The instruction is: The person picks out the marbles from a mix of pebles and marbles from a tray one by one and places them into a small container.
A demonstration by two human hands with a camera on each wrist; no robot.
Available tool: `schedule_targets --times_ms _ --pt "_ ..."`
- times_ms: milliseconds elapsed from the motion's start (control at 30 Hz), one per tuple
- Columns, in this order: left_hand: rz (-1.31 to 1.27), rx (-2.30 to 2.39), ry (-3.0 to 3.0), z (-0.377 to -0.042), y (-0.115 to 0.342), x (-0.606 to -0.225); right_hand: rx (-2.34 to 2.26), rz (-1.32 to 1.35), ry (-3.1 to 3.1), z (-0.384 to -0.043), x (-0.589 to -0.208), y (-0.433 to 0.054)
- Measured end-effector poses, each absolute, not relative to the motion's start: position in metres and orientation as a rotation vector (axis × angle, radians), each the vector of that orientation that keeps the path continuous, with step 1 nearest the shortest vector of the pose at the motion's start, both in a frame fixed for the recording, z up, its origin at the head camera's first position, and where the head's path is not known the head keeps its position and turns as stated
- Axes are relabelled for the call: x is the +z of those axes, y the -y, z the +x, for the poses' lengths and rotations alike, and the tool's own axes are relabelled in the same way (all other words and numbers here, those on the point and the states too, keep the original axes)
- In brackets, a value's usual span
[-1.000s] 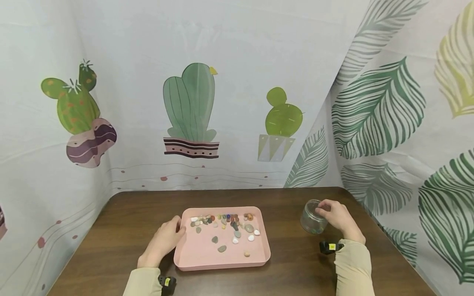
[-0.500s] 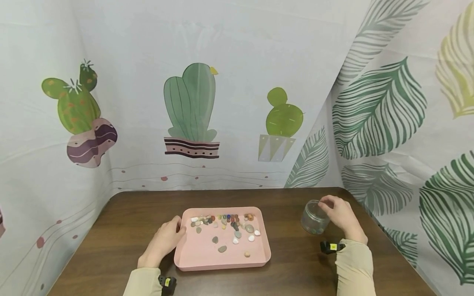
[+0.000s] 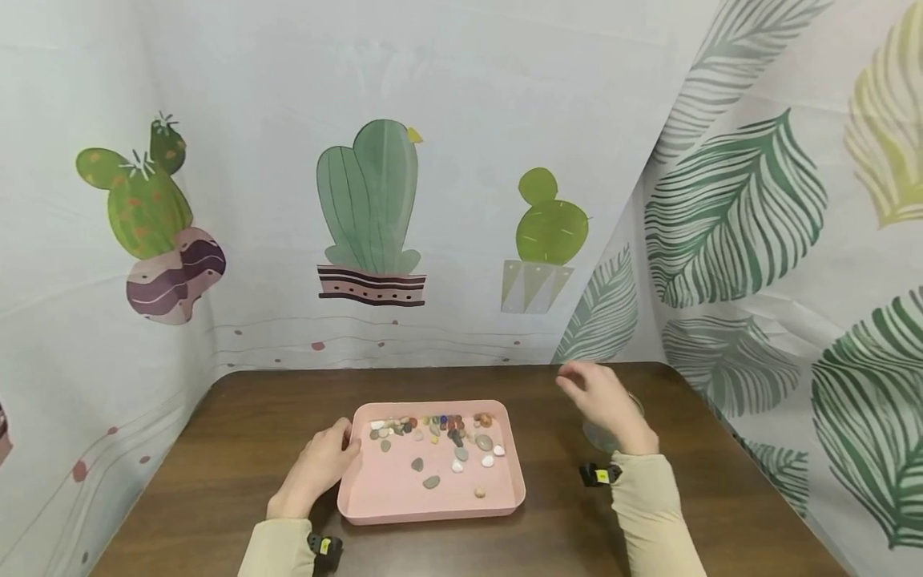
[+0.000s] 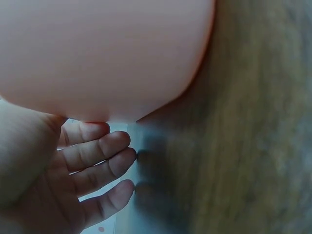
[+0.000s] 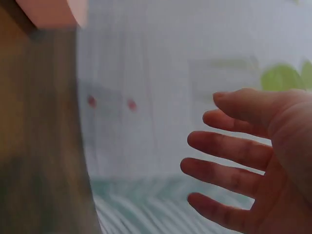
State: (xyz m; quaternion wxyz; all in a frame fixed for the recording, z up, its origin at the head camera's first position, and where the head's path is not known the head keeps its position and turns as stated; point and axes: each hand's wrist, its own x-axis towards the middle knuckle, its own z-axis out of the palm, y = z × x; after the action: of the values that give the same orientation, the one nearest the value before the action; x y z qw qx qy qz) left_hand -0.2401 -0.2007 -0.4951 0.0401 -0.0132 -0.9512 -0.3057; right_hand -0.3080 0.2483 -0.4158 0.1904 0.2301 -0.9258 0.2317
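Note:
A shallow pink tray [image 3: 404, 506] lies on the table, with several small pebbles and coloured stones mostly along its far side. My left hand [image 3: 316, 466] holds the tray's left rim, thumb lapping over the edge. In the left wrist view its other fingers [image 4: 100, 153] spread loosely outside the tray wall [image 4: 112, 58]. To the right of the tray, above the table, is my right hand [image 3: 606, 405]. Nothing shows between its fingers [image 5: 229, 146], which are spread fairly straight. The clear glass jar [image 3: 598, 438] stands behind that hand, largely hidden by it.
The dark wooden table [image 3: 288, 393] ends at a pale cloth backdrop [image 3: 461, 200] printed with cacti and leaves. A bare strip of wood [image 3: 548, 473] separates the tray from the jar.
My right hand has left the jar's rim and moved left and slightly away from me. My left hand, the tray and the stones look the same.

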Motion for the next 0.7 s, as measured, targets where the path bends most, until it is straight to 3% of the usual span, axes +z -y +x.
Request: schedule_targets --times_ms 500,700 --pt "-0.041 -0.943 2.918 -0.240 0.201 -0.495 0.219 1.207 2.735 -0.322 -0.438 -0.143" --pt "-0.042 -0.936 2.915 -0.239 0.202 -0.495 -0.076 1.303 2.756 -0.322 -0.442 -0.115"
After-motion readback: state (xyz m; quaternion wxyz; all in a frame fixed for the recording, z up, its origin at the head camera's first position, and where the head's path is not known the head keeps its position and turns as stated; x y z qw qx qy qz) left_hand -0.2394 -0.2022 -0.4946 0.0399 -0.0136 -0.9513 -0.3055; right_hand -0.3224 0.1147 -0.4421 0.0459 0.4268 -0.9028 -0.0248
